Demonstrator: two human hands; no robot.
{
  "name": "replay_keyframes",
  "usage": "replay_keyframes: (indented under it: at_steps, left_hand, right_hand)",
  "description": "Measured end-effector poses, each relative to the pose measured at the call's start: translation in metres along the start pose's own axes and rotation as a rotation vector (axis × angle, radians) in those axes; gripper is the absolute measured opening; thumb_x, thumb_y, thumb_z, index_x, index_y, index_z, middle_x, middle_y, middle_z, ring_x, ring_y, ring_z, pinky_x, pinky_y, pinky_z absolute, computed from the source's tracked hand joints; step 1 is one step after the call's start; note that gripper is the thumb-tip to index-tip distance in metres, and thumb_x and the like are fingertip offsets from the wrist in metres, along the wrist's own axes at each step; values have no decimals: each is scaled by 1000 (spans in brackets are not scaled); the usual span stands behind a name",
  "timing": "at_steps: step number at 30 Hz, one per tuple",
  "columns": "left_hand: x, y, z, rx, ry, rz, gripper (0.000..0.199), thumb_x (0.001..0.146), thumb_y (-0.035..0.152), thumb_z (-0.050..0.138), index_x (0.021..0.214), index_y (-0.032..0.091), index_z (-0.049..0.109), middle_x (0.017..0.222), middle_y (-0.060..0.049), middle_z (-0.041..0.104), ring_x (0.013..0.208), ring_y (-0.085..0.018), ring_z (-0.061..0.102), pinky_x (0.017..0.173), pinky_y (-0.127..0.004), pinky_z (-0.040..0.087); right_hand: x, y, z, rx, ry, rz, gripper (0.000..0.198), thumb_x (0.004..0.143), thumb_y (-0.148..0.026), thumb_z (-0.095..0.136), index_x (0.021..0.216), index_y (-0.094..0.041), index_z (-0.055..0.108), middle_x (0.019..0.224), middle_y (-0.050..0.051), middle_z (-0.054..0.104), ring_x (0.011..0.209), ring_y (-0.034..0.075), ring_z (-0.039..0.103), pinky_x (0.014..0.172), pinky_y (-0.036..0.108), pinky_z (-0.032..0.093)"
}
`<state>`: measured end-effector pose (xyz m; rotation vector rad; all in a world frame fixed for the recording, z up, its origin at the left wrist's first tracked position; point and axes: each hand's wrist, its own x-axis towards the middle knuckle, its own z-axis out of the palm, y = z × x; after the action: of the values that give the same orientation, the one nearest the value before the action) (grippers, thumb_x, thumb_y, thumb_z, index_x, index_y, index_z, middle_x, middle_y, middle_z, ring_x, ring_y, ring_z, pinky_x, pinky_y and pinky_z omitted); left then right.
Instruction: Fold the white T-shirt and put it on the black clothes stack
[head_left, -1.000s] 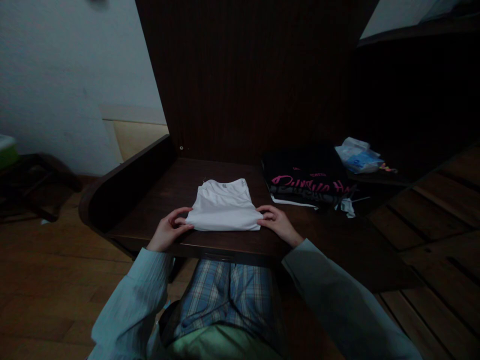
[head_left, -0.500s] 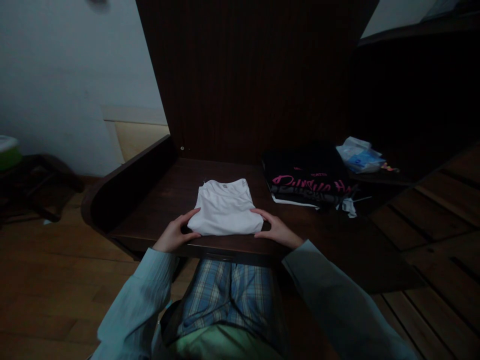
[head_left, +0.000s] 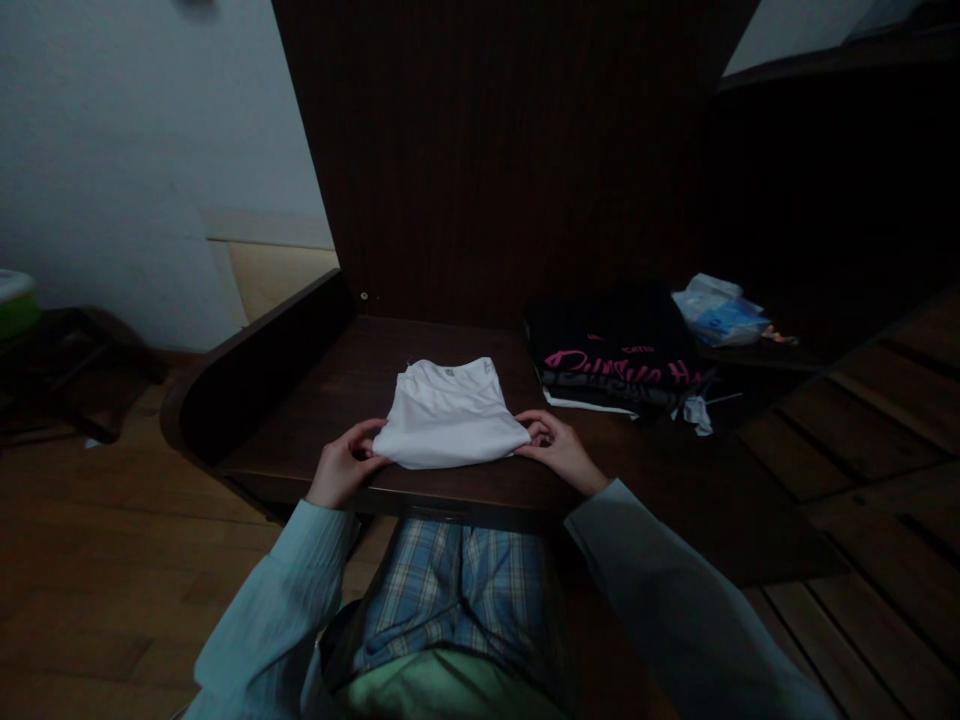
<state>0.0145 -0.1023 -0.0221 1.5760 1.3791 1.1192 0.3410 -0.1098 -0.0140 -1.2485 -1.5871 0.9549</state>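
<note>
A folded white shirt (head_left: 450,420) lies on the dark wooden desktop (head_left: 300,430), close to the front edge, its neckline with a small label pointing away from me. My left hand (head_left: 346,463) grips the shirt's near left corner between thumb and fingers. On the opposite side, my right hand (head_left: 561,450) pinches the near right corner, its fingers curled. Between the two hands the near edge of the cloth is drawn out wide.
To the right lies a stack of folded dark clothes (head_left: 615,350) with pink lettering. Behind it sits a plastic packet (head_left: 721,308). A raised side panel (head_left: 247,345) bounds the desktop on the left. At far left, a green container (head_left: 16,305) stands on a dark stool.
Both hands have closed on the shirt's near corners, where they earlier rested around its sides with fingers apart. The near edge is now stretched wider.
</note>
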Motion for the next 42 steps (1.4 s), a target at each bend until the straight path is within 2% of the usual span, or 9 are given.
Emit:
replay_keyframes:
  at_steps: [2,5,10,14,20,28,35,38,42]
  left_hand:
    - [-2,3,-3,35,-72,21,68,47,37,76,109,16,57,60,3,59,61,-14,57,64,-25,46]
    - [-2,12,-13,-15,-206,19,76,47,34,77,117,18,53,74,-1,64,73,-17,60,69,-26,46]
    - [21,16,-25,-193,-256,-117,65,56,50,70,111,17,58,74,-5,66,60,-15,57,52,-23,41]
    - [54,13,-17,-180,-268,-202,62,55,51,69,104,14,62,63,-2,61,54,-13,52,46,-22,33]
    - [84,8,2,-193,-197,-177,67,44,50,75,98,13,59,63,1,58,58,-12,51,54,-25,37]
    - [81,11,9,-340,-135,-142,64,34,44,81,87,14,60,48,10,48,50,-6,45,56,-21,38]
    - [83,0,1,-211,106,-85,55,33,42,81,76,15,61,44,10,42,43,-6,40,47,-20,34]
    - [88,-6,2,-188,107,-91,54,37,45,79,79,15,62,47,8,48,46,-8,45,48,-21,36]
    - [102,-4,11,-249,132,-120,48,45,51,74,77,15,64,71,-3,65,68,-15,58,62,-24,44]
  right_hand:
    - [-1,0,-2,27,-83,44,51,50,-30,76,96,-19,57,59,-6,53,54,9,50,52,22,39]
    - [-1,2,-6,124,-102,77,50,60,-39,70,103,-18,53,66,-3,58,58,10,53,55,23,40]
    - [17,4,-11,299,-82,202,43,68,-48,62,99,-19,52,75,2,61,59,11,57,52,23,44]
    - [49,7,-4,288,-20,306,30,70,-41,64,87,-19,53,63,-1,58,54,11,56,47,21,44]
    - [75,11,11,191,16,249,31,61,-35,71,81,-18,55,56,-3,58,50,10,54,48,21,43]
    - [72,7,13,232,-45,157,44,50,-26,73,89,-18,56,62,-4,63,59,12,59,62,25,45]
    - [77,11,11,135,122,92,40,41,-29,76,74,-17,56,50,-8,54,47,9,50,51,22,40]
    - [81,13,12,83,144,117,35,49,-32,73,75,-18,55,47,-8,52,45,9,48,46,21,37]
    - [98,13,17,129,178,198,24,62,-31,64,77,-19,50,50,-6,55,46,10,51,45,21,39]
